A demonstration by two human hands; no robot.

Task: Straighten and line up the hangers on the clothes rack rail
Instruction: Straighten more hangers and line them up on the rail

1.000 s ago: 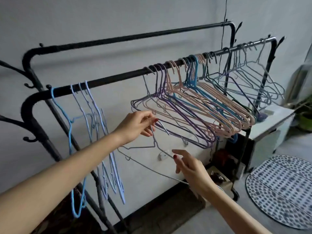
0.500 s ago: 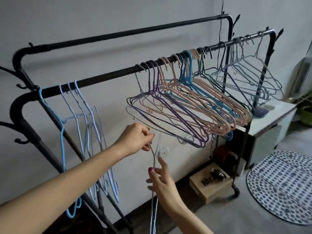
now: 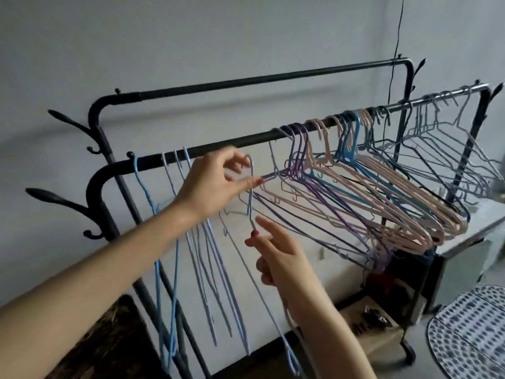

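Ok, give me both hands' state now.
Left hand: pinching the light blue hanger at its hook.
Right hand: open, fingers touching its neck.

A home room; black clothes rack (image 3: pixel 246 143) with hangers (image 3: pixel 382 203), patterned rug (image 3: pixel 470 332), plain wall.

- L arm reaches up from low left. Left hand (image 3: pixel 211 186) is high, thumb + fingers curled, pinching a thin wire hook.
- R arm comes up from below. Right hand (image 3: pixel 281 253) sits under the L one, fingers loose, pointer finger up.
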